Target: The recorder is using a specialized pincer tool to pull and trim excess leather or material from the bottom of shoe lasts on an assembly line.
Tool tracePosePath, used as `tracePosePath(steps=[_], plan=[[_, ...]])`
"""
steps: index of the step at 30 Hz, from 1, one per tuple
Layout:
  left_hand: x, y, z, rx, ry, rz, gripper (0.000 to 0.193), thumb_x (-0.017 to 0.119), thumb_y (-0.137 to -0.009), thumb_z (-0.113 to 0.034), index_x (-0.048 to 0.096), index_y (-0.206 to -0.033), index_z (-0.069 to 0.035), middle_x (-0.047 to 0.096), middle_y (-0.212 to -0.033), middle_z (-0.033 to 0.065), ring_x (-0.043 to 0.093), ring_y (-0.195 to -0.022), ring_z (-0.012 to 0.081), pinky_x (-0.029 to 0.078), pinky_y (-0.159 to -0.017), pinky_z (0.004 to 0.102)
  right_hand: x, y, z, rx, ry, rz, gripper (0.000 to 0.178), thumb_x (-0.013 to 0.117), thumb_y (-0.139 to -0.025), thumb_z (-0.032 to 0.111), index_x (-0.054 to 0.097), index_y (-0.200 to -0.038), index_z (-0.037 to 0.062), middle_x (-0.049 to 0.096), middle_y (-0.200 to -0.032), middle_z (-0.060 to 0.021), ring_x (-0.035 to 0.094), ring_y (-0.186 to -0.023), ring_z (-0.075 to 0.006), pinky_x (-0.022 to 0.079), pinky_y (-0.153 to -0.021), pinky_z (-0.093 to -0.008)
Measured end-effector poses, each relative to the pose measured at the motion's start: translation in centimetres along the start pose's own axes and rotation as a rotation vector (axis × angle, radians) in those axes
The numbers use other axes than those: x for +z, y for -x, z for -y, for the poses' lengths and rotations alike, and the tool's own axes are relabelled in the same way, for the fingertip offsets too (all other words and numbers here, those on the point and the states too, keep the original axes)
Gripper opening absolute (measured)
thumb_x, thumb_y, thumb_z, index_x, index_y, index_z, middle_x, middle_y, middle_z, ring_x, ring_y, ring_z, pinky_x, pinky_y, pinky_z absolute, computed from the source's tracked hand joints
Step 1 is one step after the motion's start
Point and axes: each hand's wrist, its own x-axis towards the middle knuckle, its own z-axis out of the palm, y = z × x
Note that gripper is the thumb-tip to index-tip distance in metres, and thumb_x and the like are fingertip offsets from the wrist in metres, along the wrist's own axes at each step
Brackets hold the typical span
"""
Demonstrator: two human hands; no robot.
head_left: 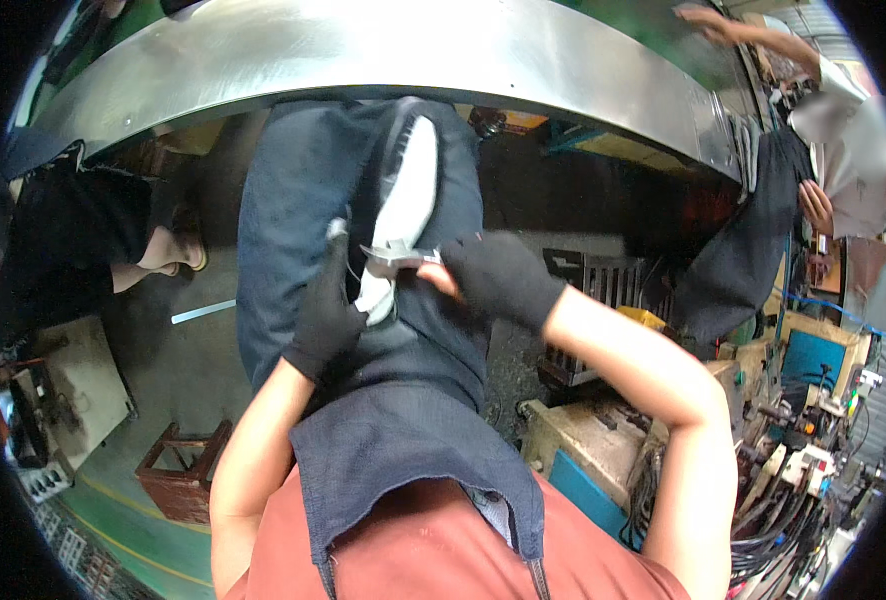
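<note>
- Left hand [325,318], gloved, grips the dark denim garment [293,200] at its white pocket lining [403,200].
- Right hand [498,275], gloved, closes on small snips [398,255] at the lining.
- Trimming looks underway, not finished.

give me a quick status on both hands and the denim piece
Left hand, black glove, fingers gripping the dark denim garment by its white pocket lining. Right hand, black glove, closed on small metal snips at the lining. Curved steel table edge above, not in the way.

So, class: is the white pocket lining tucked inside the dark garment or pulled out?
Pulled out: the white pocket lining lies exposed on the dark garment.
</note>
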Motion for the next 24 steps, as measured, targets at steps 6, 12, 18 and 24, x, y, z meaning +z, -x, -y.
tracePosePath(steps=[6,12,18,24], plan=[[-0.7,-3.9,-1.3,-0.482,1.251,0.122,0.072,0.062,-0.092,-0.030,0.028,-0.146,0.002,0.043,-0.143,0.0212,0.042,-0.133,0.0326,0.033,-0.109,0.0349,1.8,-1.4,-3.3,-0.278,0.156,-0.227,0.041,0.057,-0.093,0.045,0.060,-0.083,0.0055,0.063,-0.073,-0.0121,0.065,-0.063,-0.0267,0.051,-0.057,-0.0377],[1.1,-4.9,-3.4,0.258,-0.135,-0.316,0.047,0.045,-0.100,-0.021,0.035,-0.139,0.004,0.046,-0.136,0.0273,0.043,-0.130,0.0392,0.033,-0.109,0.0397,-6.2,-0.6,-2.1,-0.026,-0.084,0.567,0.051,0.050,-0.097,0.047,0.071,-0.090,0.0012,0.067,-0.072,-0.0141,0.067,-0.065,-0.0285,0.053,-0.064,-0.0394],[0.6,-5.8,1.5,0.265,-0.262,-0.376,0.055,0.044,-0.100,-0.024,0.025,-0.145,0.003,0.042,-0.140,0.0294,0.043,-0.131,0.0412,0.036,-0.107,0.0381,-8.1,2.0,8.9,-0.094,0.378,0.144,0.021,0.062,-0.081,0.026,0.070,-0.072,0.0092,0.065,-0.067,-0.0109,0.068,-0.065,-0.0238,0.051,-0.054,-0.0364],[-3.8,-6.3,-2.0,-0.123,0.322,-0.006,0.061,0.051,-0.099,-0.032,0.027,-0.147,-0.003,0.046,-0.141,0.0193,0.048,-0.127,0.0232,0.040,-0.103,0.0362,-1.2,-0.1,8.2,-0.819,-0.219,-0.182,0.034,0.062,-0.081,0.039,0.062,-0.070,0.0073,0.059,-0.071,-0.0099,0.062,-0.067,-0.0278,0.048,-0.054,-0.0379]])
